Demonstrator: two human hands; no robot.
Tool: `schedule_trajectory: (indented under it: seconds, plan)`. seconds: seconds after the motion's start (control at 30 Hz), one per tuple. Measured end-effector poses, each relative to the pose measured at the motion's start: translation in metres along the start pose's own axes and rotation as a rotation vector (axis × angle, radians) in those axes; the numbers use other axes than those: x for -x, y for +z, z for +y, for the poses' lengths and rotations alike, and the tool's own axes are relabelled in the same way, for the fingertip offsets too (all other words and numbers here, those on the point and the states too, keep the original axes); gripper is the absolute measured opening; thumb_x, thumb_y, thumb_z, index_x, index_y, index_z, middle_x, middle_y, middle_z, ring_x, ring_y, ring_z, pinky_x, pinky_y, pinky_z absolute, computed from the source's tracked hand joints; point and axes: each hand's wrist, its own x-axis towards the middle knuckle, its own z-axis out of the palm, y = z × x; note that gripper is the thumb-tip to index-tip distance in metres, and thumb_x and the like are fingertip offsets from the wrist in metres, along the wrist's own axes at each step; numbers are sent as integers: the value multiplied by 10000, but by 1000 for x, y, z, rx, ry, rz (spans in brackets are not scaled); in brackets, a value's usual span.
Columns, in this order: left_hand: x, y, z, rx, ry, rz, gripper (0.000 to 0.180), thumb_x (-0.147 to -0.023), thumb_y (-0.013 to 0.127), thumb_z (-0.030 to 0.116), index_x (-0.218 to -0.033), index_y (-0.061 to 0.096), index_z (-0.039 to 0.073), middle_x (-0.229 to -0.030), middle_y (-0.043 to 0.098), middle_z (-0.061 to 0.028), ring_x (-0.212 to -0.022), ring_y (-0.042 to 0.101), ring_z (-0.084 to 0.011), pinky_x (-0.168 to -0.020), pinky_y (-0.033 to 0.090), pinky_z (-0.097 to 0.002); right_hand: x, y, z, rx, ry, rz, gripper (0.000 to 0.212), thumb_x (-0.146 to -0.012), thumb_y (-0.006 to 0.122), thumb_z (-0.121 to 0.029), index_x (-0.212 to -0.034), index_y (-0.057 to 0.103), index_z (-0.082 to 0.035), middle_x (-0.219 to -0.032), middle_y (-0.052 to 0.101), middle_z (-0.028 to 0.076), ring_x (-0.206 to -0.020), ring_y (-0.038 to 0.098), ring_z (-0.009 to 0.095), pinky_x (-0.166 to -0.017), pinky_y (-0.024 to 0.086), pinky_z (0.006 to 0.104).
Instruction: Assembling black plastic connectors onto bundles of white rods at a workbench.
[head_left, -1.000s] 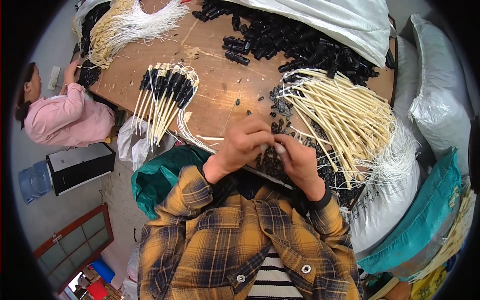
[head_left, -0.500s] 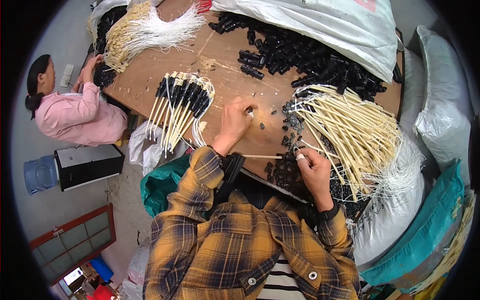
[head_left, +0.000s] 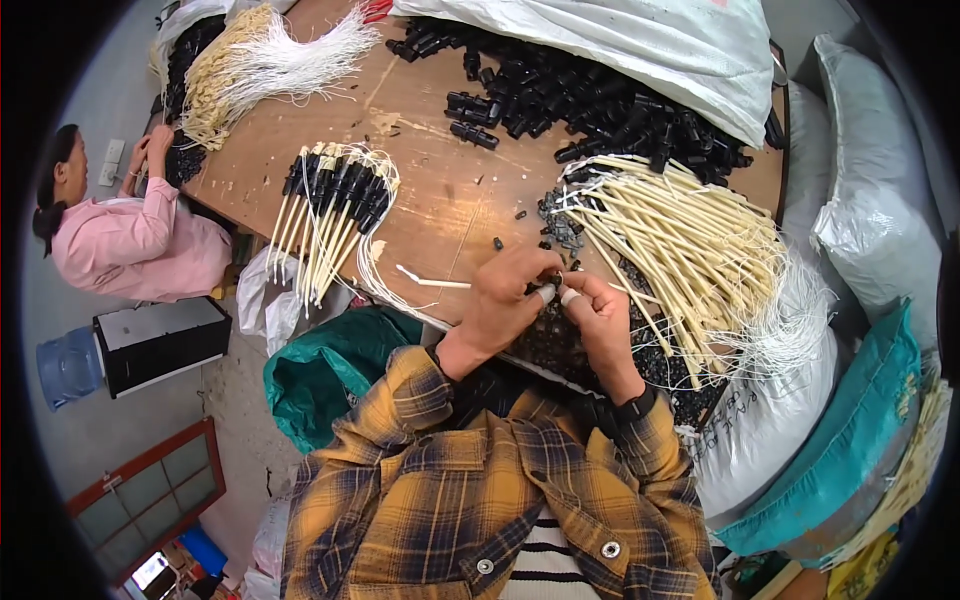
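My left hand [head_left: 503, 302] and my right hand [head_left: 602, 330] meet over the front edge of the table, thumbs and fingertips pinched together. A small black plastic part [head_left: 556, 282] shows between the fingertips, mostly covered by them. From the left hand a thin cream rod [head_left: 445, 284] sticks out to the left, with a short white cord at its end. My right thumb wears a pale wrap. Small loose black pieces [head_left: 546, 400] lie below the hands, in shadow. A bundle of cream rods [head_left: 690, 260] with white cords lies just right of the right hand.
Rods with black fittings [head_left: 345, 190] lie left on the table [head_left: 440, 190]. Black plastic connectors [head_left: 600, 100] spill from a white sack [head_left: 640, 35] at the back. Stuffed sacks [head_left: 880, 180] stand right; a green bag [head_left: 315, 375] hangs left. A person in pink [head_left: 140, 240] works far left.
My left hand has come back from the table's middle to meet the right hand. The rod now points left past the left hand. The view has shifted slightly.
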Motion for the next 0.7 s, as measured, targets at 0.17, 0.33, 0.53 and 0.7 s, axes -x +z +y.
schedule_trajectory:
  seconds: [0.17, 0.33, 0.53, 0.7]
  plan:
    - [-1, 2, 4, 57, -129, 21, 281, -675, 681, -20, -945, 644, 51, -817, 631, -83, -769, 619, -255, -662, 492, -327, 3, 1, 0, 0, -9, 48, 121, -882, 628, -55, -968, 655, 27, -629, 441, -112, -543, 333, -7, -487, 251, 180]
    - [2, 1, -5, -7, -277, -51, 162, -672, 683, 45, -834, 690, 37, -807, 658, -89, -778, 629, -245, -663, 498, -327, 4, 2, 3, 437, -312, 110, 102, -872, 666, -78, -894, 654, 21, -598, 414, -91, -540, 331, 13, -475, 263, 197]
    - [-1, -10, -8, -166, -63, -44, 235, -686, 667, 23, -919, 693, 40, -825, 644, -98, -796, 628, -245, -680, 496, -324, 11, -4, -9, 303, -233, -1, 90, -861, 680, -71, -894, 655, 8, -592, 429, -90, -527, 343, 7, -479, 272, 185]
    - [-4, -10, 11, 220, -104, -277, 417, -716, 661, 11, -1131, 630, 47, -948, 630, -119, -849, 627, -260, -734, 496, -345, 13, -16, -20, -375, 28, -142, 144, -873, 644, -53, -996, 640, 21, -666, 561, -74, -510, 397, -16, -476, 272, 149]
